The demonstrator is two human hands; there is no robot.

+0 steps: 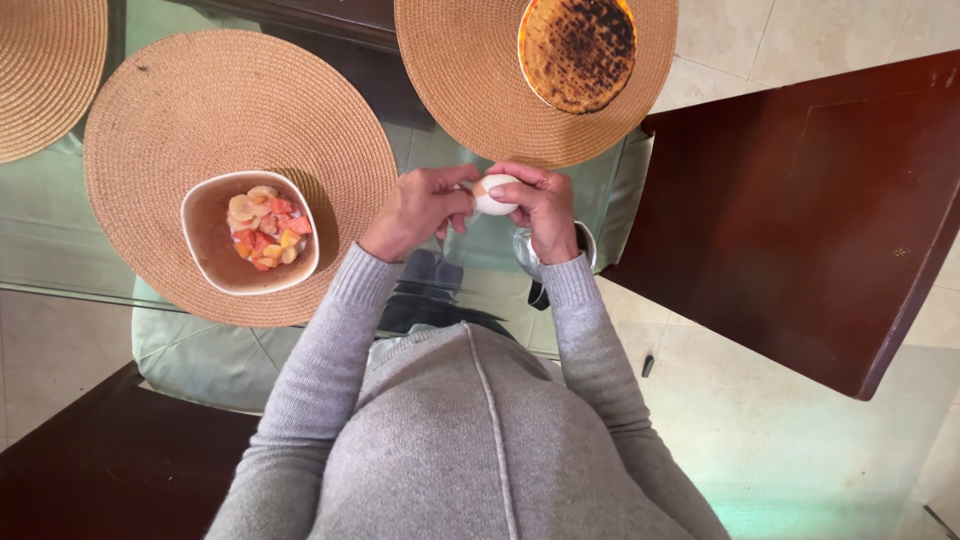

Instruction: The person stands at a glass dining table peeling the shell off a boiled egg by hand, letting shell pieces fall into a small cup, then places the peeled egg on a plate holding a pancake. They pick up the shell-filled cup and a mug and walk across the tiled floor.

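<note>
Closest to the camera is the person's grey sweater (470, 440), with two grey sleeves reaching forward. The sleeves end at two bare hands that meet in the middle, over a glass table (60, 240).

The left hand (415, 212) is curled, with its fingertips pressed against the side of a white egg (495, 195). The right hand (545, 212) wraps around the other side of the egg, with its fingers bent over the top and its thumb near the front. Both hands are clamped on the egg, so it sits between them, up in the air above the table edge. A small tan patch shows on the egg near the left thumb. You cannot tell if that patch is shell or a peeled spot.

Just under the right wrist there is a clear glass (530, 255), mostly hidden by the hand.

To the left of the hands is a round woven mat (200, 100). On it stands a white square bowl (205, 235) with banana slices and red and orange fruit pieces (265, 228) inside.

Farther away, past the hands, is a second woven mat (460, 80). A plate on it holds a round flat bread (578, 50) with dark burnt spots. A third woven mat (40, 70) peeks in at the far left corner.

On the right is a dark brown wooden chair (810, 220), standing on a pale tiled floor (800, 440).
</note>
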